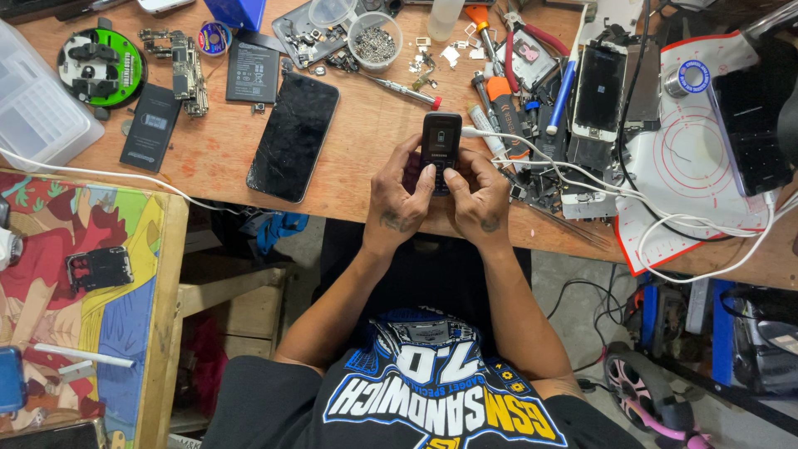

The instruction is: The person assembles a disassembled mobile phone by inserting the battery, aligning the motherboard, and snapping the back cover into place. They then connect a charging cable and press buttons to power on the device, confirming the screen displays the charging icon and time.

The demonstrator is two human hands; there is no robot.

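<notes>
The left hand (401, 199) and right hand (480, 202) were held together at the near edge of the wooden bench (216, 158), both clamped on a small black keypad phone (440, 143). Its long axis ran near to far, screen end projecting beyond the fingertips. Both thumbs were pressed on the keypad. A white cable (532, 154) was plugged in at its right side.

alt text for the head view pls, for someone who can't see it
Seen from above, a person's left hand and right hand hold a small black keypad phone over a cluttered wooden workbench. A white cable plugs into it; a cracked smartphone lies to its left.
</notes>
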